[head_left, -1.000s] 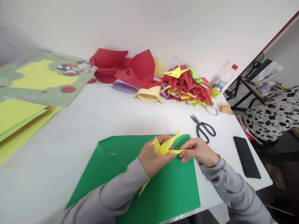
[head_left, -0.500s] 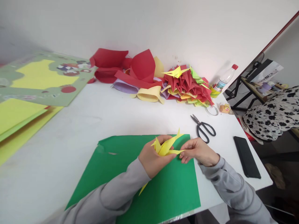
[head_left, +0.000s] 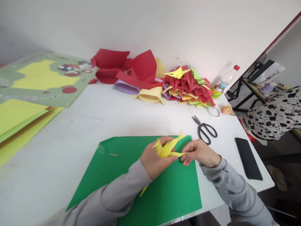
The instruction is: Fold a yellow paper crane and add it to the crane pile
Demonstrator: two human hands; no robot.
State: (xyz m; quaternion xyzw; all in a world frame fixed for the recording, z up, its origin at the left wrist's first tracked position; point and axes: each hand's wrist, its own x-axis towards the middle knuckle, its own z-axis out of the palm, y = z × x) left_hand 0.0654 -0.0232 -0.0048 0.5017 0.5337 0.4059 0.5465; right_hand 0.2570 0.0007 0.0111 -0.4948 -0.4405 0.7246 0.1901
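Observation:
Over a green board (head_left: 117, 175) I hold a folded yellow paper piece (head_left: 167, 148) with several pointed tips, like an origami crane. My left hand (head_left: 155, 158) is wrapped round its body, fingers behind and thumb in front. The thumb and forefinger of my right hand (head_left: 196, 153) pinch the tip of one narrow point on its right side. Another yellow paper point (head_left: 144, 191) shows below my left wrist; whether it belongs to the same piece is hidden.
Black-handled scissors (head_left: 204, 130) lie beyond my right hand, with a black phone (head_left: 248, 158) farther right. At the wall stand a pile of folded paper cranes (head_left: 188, 84), curled red paper (head_left: 143, 66) and a bottle (head_left: 226, 80). A decorated green poster (head_left: 77, 67) lies left. A person in patterned clothing (head_left: 277, 110) is at right.

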